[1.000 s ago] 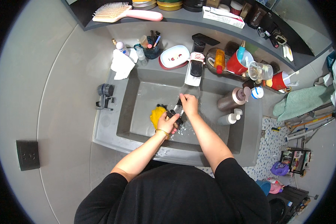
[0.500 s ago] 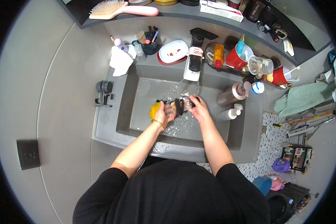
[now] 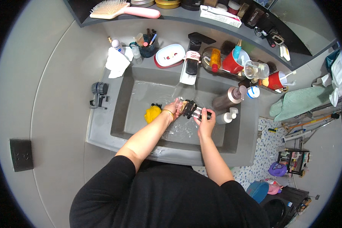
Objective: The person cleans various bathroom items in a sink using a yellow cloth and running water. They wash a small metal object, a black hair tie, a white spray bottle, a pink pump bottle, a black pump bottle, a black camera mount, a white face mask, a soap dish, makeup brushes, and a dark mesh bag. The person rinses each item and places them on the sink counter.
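My left hand (image 3: 174, 109) and my right hand (image 3: 205, 123) meet over the middle of the grey sink basin (image 3: 119, 114). Between them they grip a small clear and black object (image 3: 190, 109), the left hand at its left end and the right hand at its right end. It sits under the water stream falling from the white spout (image 3: 189, 70). What the object is exactly I cannot tell. A yellow sponge (image 3: 152, 113) lies in the basin just left of my left wrist.
Two pump bottles (image 3: 226, 99) stand at the basin's right edge. Behind the sink are a soap dish (image 3: 170, 55), red cups (image 3: 231, 62), a dark cup of brushes (image 3: 146, 47) and a white cloth (image 3: 117, 62). A pink hairbrush (image 3: 121, 9) lies on the shelf. A green towel (image 3: 298, 104) lies at the right.
Both hands have shifted with the object from the basin's middle toward the spout's stream. The right hand now holds it from below on the right.
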Motion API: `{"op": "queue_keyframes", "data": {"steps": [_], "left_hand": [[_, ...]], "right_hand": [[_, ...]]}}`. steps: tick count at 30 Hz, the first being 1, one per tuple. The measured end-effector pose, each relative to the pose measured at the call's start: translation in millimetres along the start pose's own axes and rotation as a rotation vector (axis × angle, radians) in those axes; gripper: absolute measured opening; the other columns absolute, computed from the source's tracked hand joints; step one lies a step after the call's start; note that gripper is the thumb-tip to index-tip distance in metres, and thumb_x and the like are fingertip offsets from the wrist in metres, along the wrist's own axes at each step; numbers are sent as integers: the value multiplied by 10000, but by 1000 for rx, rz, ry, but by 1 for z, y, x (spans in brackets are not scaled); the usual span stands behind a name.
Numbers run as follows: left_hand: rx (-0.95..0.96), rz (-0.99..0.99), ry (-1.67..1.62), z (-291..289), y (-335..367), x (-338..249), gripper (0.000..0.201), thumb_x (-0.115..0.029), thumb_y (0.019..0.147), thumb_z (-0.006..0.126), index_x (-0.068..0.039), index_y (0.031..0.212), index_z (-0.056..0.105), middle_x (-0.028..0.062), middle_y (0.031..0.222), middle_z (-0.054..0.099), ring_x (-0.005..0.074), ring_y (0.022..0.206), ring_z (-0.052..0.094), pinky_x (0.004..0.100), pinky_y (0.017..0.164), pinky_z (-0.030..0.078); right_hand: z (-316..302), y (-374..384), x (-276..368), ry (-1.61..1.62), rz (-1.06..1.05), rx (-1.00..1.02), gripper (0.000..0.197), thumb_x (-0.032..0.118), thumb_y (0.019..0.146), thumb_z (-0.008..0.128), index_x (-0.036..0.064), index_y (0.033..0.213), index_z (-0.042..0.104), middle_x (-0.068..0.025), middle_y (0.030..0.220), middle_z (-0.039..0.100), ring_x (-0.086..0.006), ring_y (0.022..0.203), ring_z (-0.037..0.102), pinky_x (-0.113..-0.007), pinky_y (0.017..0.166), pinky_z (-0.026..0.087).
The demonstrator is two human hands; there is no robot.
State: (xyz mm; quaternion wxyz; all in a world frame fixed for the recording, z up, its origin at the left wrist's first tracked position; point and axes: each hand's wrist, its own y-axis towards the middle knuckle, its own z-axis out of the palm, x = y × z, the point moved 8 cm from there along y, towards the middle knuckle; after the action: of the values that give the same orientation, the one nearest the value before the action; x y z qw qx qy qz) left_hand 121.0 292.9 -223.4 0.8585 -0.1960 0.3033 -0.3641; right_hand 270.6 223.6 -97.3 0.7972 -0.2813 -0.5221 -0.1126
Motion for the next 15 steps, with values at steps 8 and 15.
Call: {"op": "queue_keyframes", "data": {"steps": [8, 15], "left_hand": [[319, 13, -214, 87, -21, -14, 305, -181, 854, 431, -35, 1120, 468, 128, 1100, 537, 241, 951, 553, 348, 806, 450], [-1, 405, 384, 79, -8, -17, 264, -203, 813, 568, 4, 977, 574, 56, 873, 614, 85, 684, 535, 223, 610, 432]], "right_hand": [[-21, -4, 4, 174, 69, -242, 338, 212, 793, 597, 43, 988, 379, -128, 936, 466, -241, 782, 541, -394, 615, 521], [-22, -26, 4, 106, -26, -262, 299, 90, 783, 596, 65, 975, 368, -80, 949, 467, -161, 789, 515, -337, 679, 504]]}}
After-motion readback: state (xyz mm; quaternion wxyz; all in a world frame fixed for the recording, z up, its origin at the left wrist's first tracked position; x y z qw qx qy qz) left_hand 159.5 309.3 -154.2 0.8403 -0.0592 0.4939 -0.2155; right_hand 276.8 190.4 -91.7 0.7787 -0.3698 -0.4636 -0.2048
